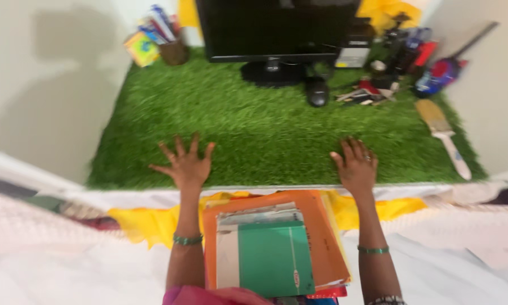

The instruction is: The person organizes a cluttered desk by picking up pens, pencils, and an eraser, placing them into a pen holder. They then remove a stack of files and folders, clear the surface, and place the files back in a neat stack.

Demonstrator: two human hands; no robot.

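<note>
My left hand (pixel 185 162) hovers with fingers spread over the near edge of a green artificial-grass mat (pixel 265 133) and holds nothing. My right hand (pixel 355 165), wearing a ring, rests flat near the same edge, also holding nothing. Between my forearms lies a stack of books and folders (pixel 274 248): a green-and-white book on top of an orange folder. Both wrists wear green bangles.
A black monitor (pixel 274 28) stands at the back of the mat, a black mouse (pixel 317 90) beside its base. A pen holder (pixel 172 51) sits back left. Clutter of small items (pixel 401 56) and a paintbrush (pixel 443 135) lie right. Yellow cloth (pixel 146 223) lies under the stack.
</note>
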